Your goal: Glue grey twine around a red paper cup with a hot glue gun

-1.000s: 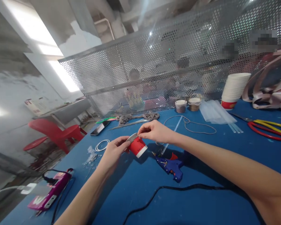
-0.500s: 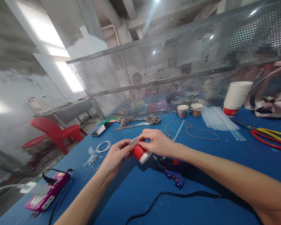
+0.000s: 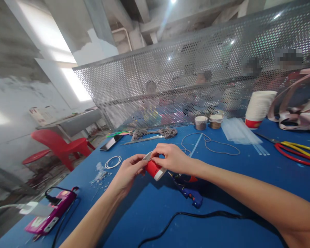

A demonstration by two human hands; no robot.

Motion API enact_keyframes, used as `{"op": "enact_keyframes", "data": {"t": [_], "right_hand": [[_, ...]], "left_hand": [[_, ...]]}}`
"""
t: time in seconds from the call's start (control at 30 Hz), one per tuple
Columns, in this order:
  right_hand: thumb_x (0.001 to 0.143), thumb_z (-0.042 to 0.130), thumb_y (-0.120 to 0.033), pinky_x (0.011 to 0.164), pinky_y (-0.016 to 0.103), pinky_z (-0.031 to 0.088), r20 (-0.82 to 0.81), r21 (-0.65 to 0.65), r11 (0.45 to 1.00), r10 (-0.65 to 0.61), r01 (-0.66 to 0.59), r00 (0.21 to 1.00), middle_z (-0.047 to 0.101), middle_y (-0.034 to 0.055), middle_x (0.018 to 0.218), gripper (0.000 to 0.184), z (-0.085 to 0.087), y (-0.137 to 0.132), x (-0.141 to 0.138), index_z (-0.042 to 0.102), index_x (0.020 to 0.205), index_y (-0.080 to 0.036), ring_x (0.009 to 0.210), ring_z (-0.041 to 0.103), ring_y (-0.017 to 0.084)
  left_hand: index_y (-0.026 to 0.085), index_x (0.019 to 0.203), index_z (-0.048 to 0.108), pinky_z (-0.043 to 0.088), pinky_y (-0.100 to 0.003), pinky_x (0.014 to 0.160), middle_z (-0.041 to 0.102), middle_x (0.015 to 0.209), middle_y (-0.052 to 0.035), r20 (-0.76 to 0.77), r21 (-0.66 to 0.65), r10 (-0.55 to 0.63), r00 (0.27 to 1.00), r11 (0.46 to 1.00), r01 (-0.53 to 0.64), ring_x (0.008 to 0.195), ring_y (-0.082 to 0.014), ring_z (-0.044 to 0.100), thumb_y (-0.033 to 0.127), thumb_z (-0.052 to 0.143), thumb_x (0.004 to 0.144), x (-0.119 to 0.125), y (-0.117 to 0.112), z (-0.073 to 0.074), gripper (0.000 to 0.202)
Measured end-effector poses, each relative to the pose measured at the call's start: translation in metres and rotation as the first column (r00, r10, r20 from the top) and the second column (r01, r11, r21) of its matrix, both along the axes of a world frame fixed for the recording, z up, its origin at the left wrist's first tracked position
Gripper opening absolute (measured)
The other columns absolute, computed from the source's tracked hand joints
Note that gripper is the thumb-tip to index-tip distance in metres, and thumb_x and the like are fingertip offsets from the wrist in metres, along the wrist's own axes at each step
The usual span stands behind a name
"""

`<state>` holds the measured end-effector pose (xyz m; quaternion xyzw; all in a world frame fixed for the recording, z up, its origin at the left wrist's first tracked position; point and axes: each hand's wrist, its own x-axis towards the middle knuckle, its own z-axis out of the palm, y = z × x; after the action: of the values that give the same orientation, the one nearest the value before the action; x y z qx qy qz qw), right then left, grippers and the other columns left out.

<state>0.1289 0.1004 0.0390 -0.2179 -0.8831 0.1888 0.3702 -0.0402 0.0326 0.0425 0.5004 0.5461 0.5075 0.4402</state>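
A small red paper cup (image 3: 154, 169) with a white rim lies on its side above the blue table (image 3: 150, 220), held between both hands. My left hand (image 3: 127, 170) pinches its bottom end. My right hand (image 3: 170, 158) is closed over its top, fingertips at the cup's base edge. A blue hot-glue gun (image 3: 188, 191) lies on the table just under my right wrist, and its black cord (image 3: 196, 216) runs toward me.
A pink device (image 3: 51, 215) with plugged cables sits at near left. A white ring (image 3: 113, 161), a phone (image 3: 111, 142), grey cord (image 3: 155, 132) and two small jars (image 3: 208, 122) lie farther back. Stacked paper cups (image 3: 258, 106) and scissors (image 3: 297, 150) are at right. A perforated metal screen (image 3: 196, 72) stands behind, with people beyond.
My right hand has closed further over the cup, which has tilted and now partly hides the glue gun. The view has shifted slightly.
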Motion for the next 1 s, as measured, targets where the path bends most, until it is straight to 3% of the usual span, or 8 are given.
{"op": "enact_keyframes", "data": {"t": [0.43,1.0], "right_hand": [[0.079,0.059,-0.009,0.065,0.022,0.039,0.017,-0.017,1.0,-0.006,0.007,1.0,0.066,0.0013,0.079,0.013,0.0,0.0,-0.001,0.069,0.079,-0.017,0.069,0.055,0.011],[0.078,0.059,-0.008,0.064,0.024,0.038,-0.025,-0.034,0.999,0.003,-0.004,1.0,0.062,0.0006,0.076,0.01,0.003,-0.005,-0.001,0.064,0.075,-0.016,0.066,0.051,0.011]], "left_hand": [[0.014,0.077,0.07,0.039,-0.024,0.053,0.062,0.069,-0.0017,-0.025,0.013,0.002,1.0,1.0,-0.001,0.055,-0.0103,0.048,0.03,0.074,0.064,-0.002,0.002,-0.005,0.021],[0.016,0.062,0.064,0.034,-0.024,0.053,0.055,0.055,0.0033,-0.134,0.047,0.117,0.984,0.993,-0.111,0.053,-0.0104,0.043,0.03,0.07,0.062,0.008,-0.003,0.002,0.016]]}}
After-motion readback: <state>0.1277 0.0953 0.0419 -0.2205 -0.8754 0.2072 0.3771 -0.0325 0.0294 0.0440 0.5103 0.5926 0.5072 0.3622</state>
